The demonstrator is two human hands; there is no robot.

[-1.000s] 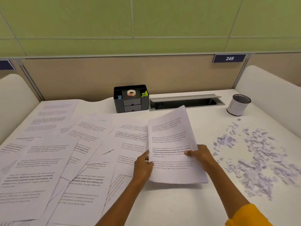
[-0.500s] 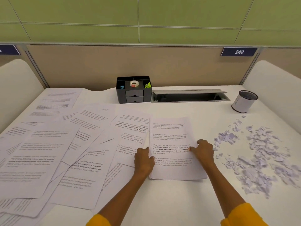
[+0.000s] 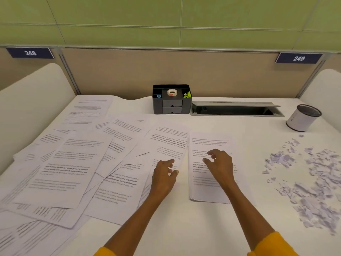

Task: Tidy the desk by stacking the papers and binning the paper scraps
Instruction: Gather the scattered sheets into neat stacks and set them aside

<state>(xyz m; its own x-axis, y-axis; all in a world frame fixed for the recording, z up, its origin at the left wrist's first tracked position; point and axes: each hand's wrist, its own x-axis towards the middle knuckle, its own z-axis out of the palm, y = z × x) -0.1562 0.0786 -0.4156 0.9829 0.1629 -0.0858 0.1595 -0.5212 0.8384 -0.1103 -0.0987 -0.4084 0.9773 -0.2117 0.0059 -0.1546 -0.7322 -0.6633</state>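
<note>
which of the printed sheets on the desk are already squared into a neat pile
The white stack of printed sheets under the right hand, edges aligned; the loose sheets to its left lie fanned and overlapping.

We reach both arms forward, palms down: our left hand [image 3: 164,173] and right hand [image 3: 219,162] hover with fingers loosely curled, gripping nothing.

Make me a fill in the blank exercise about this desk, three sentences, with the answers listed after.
1. The neat stack of papers lies under the person's ____ hand.
2. The paper scraps lie on the desk, not yet in the white ____ at the far right.
3. The roll of tape sits on top of the black ____ by the partition.

Missing words: right; bin; organizer
</note>
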